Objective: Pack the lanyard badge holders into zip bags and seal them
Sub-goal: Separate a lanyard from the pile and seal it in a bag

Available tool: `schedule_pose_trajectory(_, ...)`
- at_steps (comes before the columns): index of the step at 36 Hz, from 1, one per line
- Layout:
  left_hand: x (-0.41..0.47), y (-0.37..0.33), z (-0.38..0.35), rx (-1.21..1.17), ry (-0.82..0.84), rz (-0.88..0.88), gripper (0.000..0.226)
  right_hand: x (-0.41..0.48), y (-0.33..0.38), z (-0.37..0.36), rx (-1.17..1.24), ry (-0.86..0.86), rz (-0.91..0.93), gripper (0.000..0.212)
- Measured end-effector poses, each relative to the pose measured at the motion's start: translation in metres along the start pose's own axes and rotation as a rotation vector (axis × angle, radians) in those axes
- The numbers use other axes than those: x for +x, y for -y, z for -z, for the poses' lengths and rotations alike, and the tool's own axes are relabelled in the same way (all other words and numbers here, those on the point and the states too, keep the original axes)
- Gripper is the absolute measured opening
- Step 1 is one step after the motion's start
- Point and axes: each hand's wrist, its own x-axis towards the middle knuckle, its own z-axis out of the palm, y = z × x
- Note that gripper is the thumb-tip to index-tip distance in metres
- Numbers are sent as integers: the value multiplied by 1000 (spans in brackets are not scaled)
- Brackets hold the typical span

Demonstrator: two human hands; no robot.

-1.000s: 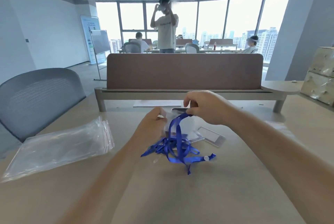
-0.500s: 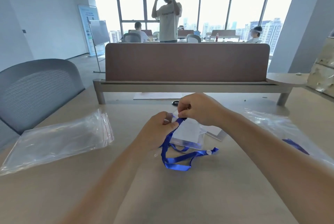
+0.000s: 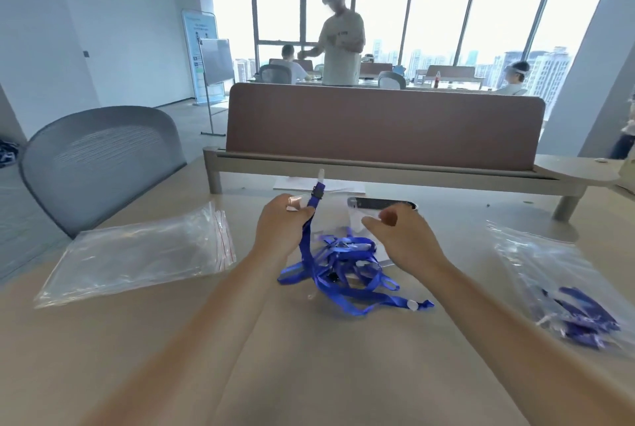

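Note:
A tangle of blue lanyards [image 3: 347, 271] with clear badge holders lies on the desk between my hands. My left hand [image 3: 280, 229] pinches one blue strap near its black clip [image 3: 318, 190], which sticks up above my fingers. To the right of the pile hovers my right hand [image 3: 402, 236], fingers loosely curled; a clear holder [image 3: 354, 216] shows at its fingertips, but I cannot tell whether the hand grips it. A stack of empty zip bags [image 3: 137, 253] lies at the left. A filled zip bag [image 3: 567, 288] with blue lanyards inside lies at the right.
A brown divider panel [image 3: 385, 126] on a grey rail crosses the desk behind the pile. A grey mesh chair [image 3: 99, 161] stands at the left. A white paper [image 3: 319, 183] lies under the divider. People stand and sit at desks beyond.
My hands have parted: the right hand let go of the strap and moved right, the left lifted the clip end up. The lanyard pile lies more spread out on the desk.

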Motion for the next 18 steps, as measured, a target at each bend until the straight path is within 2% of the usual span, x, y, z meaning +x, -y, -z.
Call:
schedule_pose_trajectory(3,2,-8,4,-66,-22,1,15,-13,4,-15,118,113,-21,41)
schedule_pose_trajectory(8,-1,-21,7,-138,-7,-16,15,-28,5,-52,224,373,64,39)
schedule_pose_trajectory(12,-5,-26,9,-210,45,0,15,-29,14,-65,332,479,111,16)
schedule_pose_trajectory(15,-6,-29,13,-275,80,21,14,-32,14,-64,480,529,91,16)
schedule_pose_trajectory(18,-3,-30,24,-356,120,54,12,-32,4,-57,686,614,-6,14)
